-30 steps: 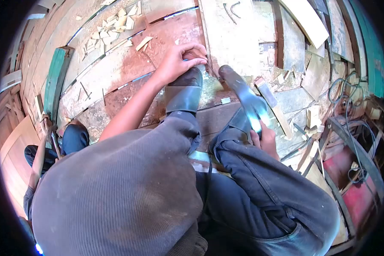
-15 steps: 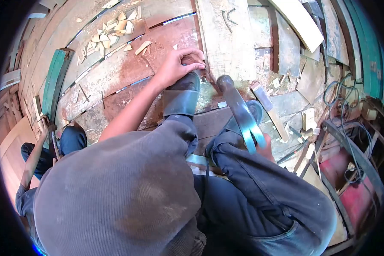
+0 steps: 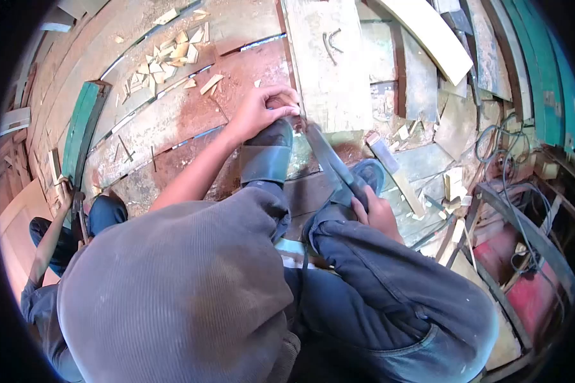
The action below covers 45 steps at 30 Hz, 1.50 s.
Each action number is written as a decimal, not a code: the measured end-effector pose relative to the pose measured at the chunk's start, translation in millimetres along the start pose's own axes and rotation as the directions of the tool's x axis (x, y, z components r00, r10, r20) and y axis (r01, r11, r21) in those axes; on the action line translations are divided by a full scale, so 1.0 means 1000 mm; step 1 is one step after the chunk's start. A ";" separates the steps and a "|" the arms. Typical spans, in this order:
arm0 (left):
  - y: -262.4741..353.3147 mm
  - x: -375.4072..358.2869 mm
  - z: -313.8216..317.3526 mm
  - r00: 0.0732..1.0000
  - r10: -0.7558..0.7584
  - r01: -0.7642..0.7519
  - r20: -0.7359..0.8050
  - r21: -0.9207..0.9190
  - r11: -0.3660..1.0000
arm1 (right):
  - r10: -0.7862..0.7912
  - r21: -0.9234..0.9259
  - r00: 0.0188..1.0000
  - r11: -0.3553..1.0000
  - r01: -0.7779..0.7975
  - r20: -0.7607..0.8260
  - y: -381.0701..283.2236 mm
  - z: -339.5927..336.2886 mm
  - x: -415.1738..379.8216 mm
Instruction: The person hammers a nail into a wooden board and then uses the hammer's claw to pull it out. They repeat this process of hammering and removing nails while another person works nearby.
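My left hand (image 3: pixel 267 112) is closed near the left edge of a pale board (image 3: pixel 329 70), just beyond the toe of my left boot (image 3: pixel 266 150). Its thumb and forefinger pinch together at the board's edge; whatever lies between them is too small to make out. My right hand (image 3: pixel 377 215) is wrapped round the dark handle of a hammer (image 3: pixel 331 159). The blurred hammer reaches up and left, its far end close to the left fingertips. Two bent dark nails (image 3: pixel 330 48) lie on the board.
Wood chips (image 3: pixel 166 60) lie at the upper left, and loose nails (image 3: pixel 126 148) below them. A green beam (image 3: pixel 82 131) stands left, beside a co-worker's arm (image 3: pixel 48 239). A wooden strip (image 3: pixel 396 172), cables (image 3: pixel 508 153) and a red object (image 3: pixel 524 281) are on the right.
The hammer has swung from above my right leg toward my left fingertips. My right hand has moved up and left, showing more clearly. My left hand keeps its pinch at the board's edge.
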<state>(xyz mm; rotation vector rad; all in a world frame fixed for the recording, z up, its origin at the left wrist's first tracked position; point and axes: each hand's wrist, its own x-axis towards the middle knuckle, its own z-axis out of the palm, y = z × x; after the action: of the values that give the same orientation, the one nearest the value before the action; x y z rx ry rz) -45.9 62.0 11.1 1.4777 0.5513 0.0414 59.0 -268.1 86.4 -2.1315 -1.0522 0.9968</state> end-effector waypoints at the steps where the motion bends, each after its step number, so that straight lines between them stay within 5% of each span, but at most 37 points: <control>1: 0.002 -0.001 -0.001 1.000 0.008 -0.009 0.013 0.061 0.998 | 0.085 -0.035 0.996 0.996 -0.084 0.023 0.000 0.001 0.004; 3: 0.013 -0.003 -0.003 0.999 0.014 -0.021 0.039 0.181 0.983 | 0.031 -0.027 0.999 0.999 -0.033 -0.041 0.004 -0.001 0.005; 7: -0.001 0.001 0.000 1.000 0.008 -0.007 0.017 -0.066 0.998 | 0.151 0.202 0.976 0.972 -0.118 -0.157 0.014 0.005 -0.004; 13: -0.009 -0.001 0.003 0.999 -0.017 0.017 -0.037 -0.018 1.000 | 0.486 0.791 0.873 0.552 -0.266 -0.045 0.037 0.021 -0.005; 17: -0.002 -0.008 0.003 0.999 -0.032 0.032 -0.012 0.049 0.998 | 0.572 0.770 0.820 0.518 -0.371 0.010 0.049 0.012 -0.003; 28: -0.002 -0.014 0.006 0.999 -0.037 0.040 -0.038 0.101 0.994 | 0.501 0.675 0.860 0.667 -0.315 -0.093 0.073 0.021 -0.007; 45: -0.007 -0.016 0.004 0.998 0.021 -0.017 -0.057 0.060 0.998 | 0.531 0.683 0.844 0.647 -0.340 -0.083 0.079 0.021 -0.007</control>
<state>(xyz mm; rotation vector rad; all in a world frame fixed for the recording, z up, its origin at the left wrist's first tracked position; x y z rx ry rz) -59.8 51.7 9.9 1.5435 0.5891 0.0832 72.2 -313.0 18.6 -1.8575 0.0176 1.0330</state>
